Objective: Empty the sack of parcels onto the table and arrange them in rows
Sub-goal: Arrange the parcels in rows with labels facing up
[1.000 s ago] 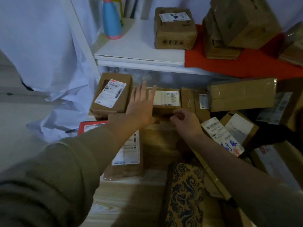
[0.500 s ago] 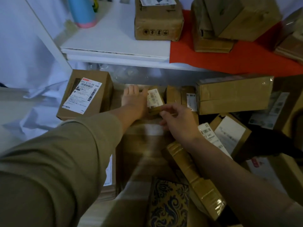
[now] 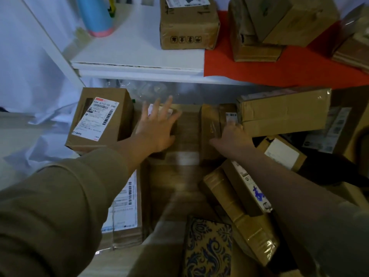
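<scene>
Cardboard parcels lie on a wooden table [image 3: 187, 156]. My left hand [image 3: 157, 126] lies flat with fingers spread on a small brown box [image 3: 174, 113] with a white label, next to a larger labelled box [image 3: 99, 118] at the back left. My right hand [image 3: 232, 136] reaches forward with its fingers stretched onto two narrow upright boxes [image 3: 210, 120], touching the one with a barcode label [image 3: 231, 115]. A gap of bare table separates the small box from the narrow ones. No sack is in view.
A long taped box [image 3: 283, 112] sits right of the narrow boxes, with more parcels heaped behind my right arm. A flat labelled parcel [image 3: 125, 206], a patterned box [image 3: 207, 246] and a long taped parcel [image 3: 239, 212] lie nearer me. A white shelf [image 3: 139, 56] holds boxes and a blue bottle [image 3: 95, 15].
My left hand has slid the small labelled box left towards the large box. My right hand let go of it and moved right onto the narrow boxes.
</scene>
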Demonstrator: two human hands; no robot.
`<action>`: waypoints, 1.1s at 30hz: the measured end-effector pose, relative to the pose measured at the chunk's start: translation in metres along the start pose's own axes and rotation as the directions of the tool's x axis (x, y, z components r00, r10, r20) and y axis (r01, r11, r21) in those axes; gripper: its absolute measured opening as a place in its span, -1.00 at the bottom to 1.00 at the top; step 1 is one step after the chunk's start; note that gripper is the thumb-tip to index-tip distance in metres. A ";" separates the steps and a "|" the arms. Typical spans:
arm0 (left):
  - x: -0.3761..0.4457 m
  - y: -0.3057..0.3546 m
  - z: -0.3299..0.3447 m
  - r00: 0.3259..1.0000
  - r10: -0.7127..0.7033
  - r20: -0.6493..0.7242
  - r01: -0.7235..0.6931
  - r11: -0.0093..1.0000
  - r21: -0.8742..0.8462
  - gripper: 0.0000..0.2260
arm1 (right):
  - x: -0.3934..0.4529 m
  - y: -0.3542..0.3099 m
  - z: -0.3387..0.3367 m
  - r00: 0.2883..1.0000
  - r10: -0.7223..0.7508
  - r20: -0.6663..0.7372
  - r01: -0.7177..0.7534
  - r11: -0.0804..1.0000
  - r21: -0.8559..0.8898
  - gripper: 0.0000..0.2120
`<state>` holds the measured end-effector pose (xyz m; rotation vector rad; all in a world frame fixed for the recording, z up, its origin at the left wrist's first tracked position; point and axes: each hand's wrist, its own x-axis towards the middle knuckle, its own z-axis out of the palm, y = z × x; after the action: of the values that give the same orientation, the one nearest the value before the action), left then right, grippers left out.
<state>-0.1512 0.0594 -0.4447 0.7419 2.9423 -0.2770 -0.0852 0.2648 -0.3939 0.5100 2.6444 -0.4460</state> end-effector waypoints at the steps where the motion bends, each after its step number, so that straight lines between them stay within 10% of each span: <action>1: -0.002 0.000 0.003 0.998 0.057 0.013 -0.057 0.998 -0.003 -0.33 | 0.002 0.001 0.000 0.999 0.018 0.031 -0.016 0.998 -0.064 -0.20; 10: -0.001 0.012 -0.003 0.966 -0.223 0.129 0.248 0.941 -0.232 -0.41 | 0.007 -0.016 0.013 0.998 0.056 0.026 -0.036 0.875 -0.482 0.06; 15: -0.001 0.049 -0.015 0.982 -0.166 0.091 0.189 0.870 -0.454 -0.64 | 0.010 -0.019 0.019 0.992 0.083 0.093 -0.028 0.876 -0.482 0.11; 18: -0.006 0.070 -0.031 0.890 -0.150 0.431 0.452 0.415 -0.790 -0.81 | 0.014 -0.015 0.020 0.990 0.103 0.097 -0.062 0.932 -0.357 0.15; 21: -0.010 0.085 -0.038 0.693 -0.087 0.715 0.713 -0.060 -0.698 -0.66 | 0.016 -0.008 0.015 0.995 0.080 0.052 -0.070 0.982 -0.177 0.13; 26: -0.005 0.078 -0.036 0.694 -0.116 0.710 0.518 -0.604 -0.606 -0.54 | 0.016 -0.006 -0.002 0.989 -0.039 0.143 -0.038 0.865 0.500 -0.10; 30: -0.011 0.052 -0.037 0.768 0.002 0.641 0.455 -0.706 -0.543 -0.69 | 0.009 0.006 -0.019 0.908 -0.225 0.354 -0.292 0.270 0.918 -0.60; 33: -0.018 0.043 -0.041 0.811 0.104 0.576 0.504 -0.624 -0.597 -0.37 | 0.005 0.013 -0.020 0.912 -0.199 0.360 -0.324 0.191 0.926 -0.72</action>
<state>-0.1165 0.0963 -0.4086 -0.5211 1.3145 1.9032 -0.0910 0.2856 -0.3817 0.7472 1.5177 -2.0536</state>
